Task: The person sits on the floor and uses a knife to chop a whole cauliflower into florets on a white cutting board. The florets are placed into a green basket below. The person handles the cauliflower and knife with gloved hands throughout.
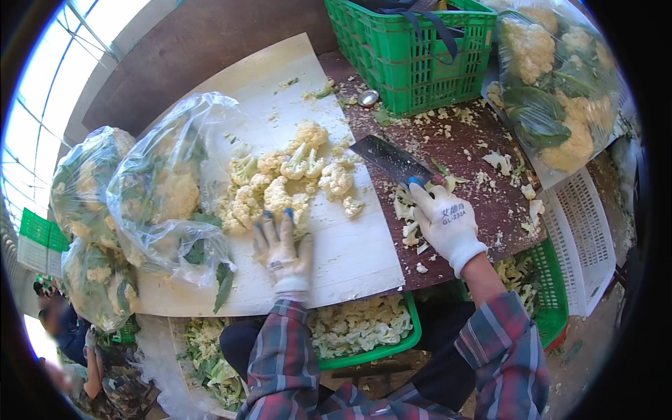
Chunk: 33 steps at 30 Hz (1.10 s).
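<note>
My left hand (285, 253), in a white glove with blue fingertips, lies palm down on a white board (350, 248). Its fingers are stretched out and touch the near edge of a pile of cauliflower florets (276, 192). In my right hand (446, 222), gloved the same way, is a cleaver (392, 159), its dark, wide blade pointing to the far left over the board's right edge. Most of the handle is hidden under the glove. Cauliflower trimmings (408, 217) lie beside that hand on the dark red table (483, 178).
Clear bags of cauliflower (175, 189) stand at the left, another bag (560, 91) at the far right. A green crate (427, 66) is at the back, near a small metal dish (367, 98). Below the table edge is a green basket of florets (364, 325). Other people (77, 336) are at lower left.
</note>
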Each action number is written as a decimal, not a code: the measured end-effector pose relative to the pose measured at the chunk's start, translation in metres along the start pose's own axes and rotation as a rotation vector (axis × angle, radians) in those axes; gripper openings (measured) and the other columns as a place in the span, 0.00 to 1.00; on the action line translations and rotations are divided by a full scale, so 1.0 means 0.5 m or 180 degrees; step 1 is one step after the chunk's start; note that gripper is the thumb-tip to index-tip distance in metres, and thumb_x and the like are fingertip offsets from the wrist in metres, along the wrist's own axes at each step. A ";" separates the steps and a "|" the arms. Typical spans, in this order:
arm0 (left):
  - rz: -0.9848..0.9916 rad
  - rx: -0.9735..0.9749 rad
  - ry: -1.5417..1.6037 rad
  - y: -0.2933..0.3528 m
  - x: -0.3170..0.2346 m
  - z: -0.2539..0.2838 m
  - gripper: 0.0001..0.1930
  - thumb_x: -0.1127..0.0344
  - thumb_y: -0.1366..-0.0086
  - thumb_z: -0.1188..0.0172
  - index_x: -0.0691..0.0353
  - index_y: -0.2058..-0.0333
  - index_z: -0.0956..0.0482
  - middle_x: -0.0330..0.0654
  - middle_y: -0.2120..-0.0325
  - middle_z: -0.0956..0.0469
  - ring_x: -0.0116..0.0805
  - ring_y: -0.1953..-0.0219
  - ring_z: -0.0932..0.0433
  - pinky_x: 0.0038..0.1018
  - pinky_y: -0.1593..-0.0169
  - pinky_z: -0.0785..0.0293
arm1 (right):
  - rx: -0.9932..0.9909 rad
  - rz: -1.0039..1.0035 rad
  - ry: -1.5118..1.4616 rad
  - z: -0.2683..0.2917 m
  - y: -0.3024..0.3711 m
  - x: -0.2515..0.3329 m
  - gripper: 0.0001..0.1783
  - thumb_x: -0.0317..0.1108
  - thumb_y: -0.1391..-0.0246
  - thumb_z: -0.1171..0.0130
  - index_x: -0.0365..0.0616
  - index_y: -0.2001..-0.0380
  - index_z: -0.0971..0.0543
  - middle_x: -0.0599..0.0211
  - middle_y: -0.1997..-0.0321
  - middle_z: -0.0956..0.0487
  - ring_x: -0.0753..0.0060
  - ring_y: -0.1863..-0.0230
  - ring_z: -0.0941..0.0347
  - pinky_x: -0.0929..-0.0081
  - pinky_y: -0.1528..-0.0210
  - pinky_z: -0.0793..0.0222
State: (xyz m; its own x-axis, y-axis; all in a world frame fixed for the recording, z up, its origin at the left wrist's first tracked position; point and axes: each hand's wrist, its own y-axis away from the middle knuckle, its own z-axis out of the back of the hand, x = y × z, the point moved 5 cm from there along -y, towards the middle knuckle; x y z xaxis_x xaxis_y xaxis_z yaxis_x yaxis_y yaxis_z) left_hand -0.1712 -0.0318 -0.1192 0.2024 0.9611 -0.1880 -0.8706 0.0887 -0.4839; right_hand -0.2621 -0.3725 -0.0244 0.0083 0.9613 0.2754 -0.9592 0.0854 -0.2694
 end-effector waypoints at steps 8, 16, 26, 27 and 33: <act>0.0062 0.0071 0.0551 -0.002 -0.007 0.024 0.38 0.60 0.41 0.26 0.47 0.31 0.26 0.62 0.29 0.34 0.68 0.28 0.37 0.54 0.28 0.36 | -0.0286 -0.1183 0.0499 0.023 0.033 -0.215 0.25 0.44 0.35 0.40 0.60 0.36 0.22 0.54 0.50 0.18 0.46 0.56 0.17 0.49 0.53 0.22; -0.0184 -0.0111 0.0584 0.006 -0.001 0.045 0.39 0.55 0.39 0.27 0.51 0.29 0.29 0.62 0.29 0.34 0.68 0.28 0.38 0.56 0.28 0.36 | -0.0253 -0.0296 0.0682 -0.042 -0.112 -0.113 0.19 0.46 0.36 0.42 0.56 0.45 0.21 0.63 0.46 0.19 0.54 0.46 0.20 0.50 0.47 0.26; -0.1070 0.0885 0.1815 0.051 -0.401 0.024 0.50 0.38 0.44 0.25 0.52 0.27 0.33 0.66 0.26 0.43 0.73 0.25 0.48 0.63 0.25 0.49 | 0.0799 -0.1438 -0.0078 -0.104 -0.125 -0.189 0.26 0.54 0.46 0.33 0.52 0.49 0.16 0.54 0.43 0.18 0.48 0.41 0.20 0.53 0.41 0.26; -0.0841 0.1159 0.1792 0.032 -0.434 -0.007 0.53 0.37 0.47 0.25 0.53 0.27 0.34 0.67 0.25 0.46 0.74 0.24 0.50 0.64 0.24 0.54 | 0.0794 -0.1604 -0.0373 -0.093 -0.111 -0.211 0.27 0.55 0.48 0.31 0.50 0.50 0.15 0.51 0.42 0.19 0.46 0.40 0.21 0.54 0.40 0.27; -0.0863 0.1490 0.1300 -0.054 -0.487 -0.107 0.56 0.39 0.51 0.22 0.48 0.25 0.37 0.54 0.25 0.38 0.64 0.23 0.47 0.56 0.21 0.57 | 0.0982 -0.1406 -0.0575 -0.092 -0.112 -0.201 0.28 0.57 0.43 0.34 0.47 0.49 0.16 0.47 0.42 0.20 0.44 0.40 0.22 0.53 0.38 0.27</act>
State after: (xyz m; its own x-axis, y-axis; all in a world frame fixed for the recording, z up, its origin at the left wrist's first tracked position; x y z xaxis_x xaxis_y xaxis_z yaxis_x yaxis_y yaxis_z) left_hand -0.1727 -0.2819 -0.1059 0.5142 0.7210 -0.4646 -0.8489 0.5050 -0.1558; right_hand -0.1961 -0.4620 -0.0795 0.4050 0.7893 0.4615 -0.9140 0.3626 0.1819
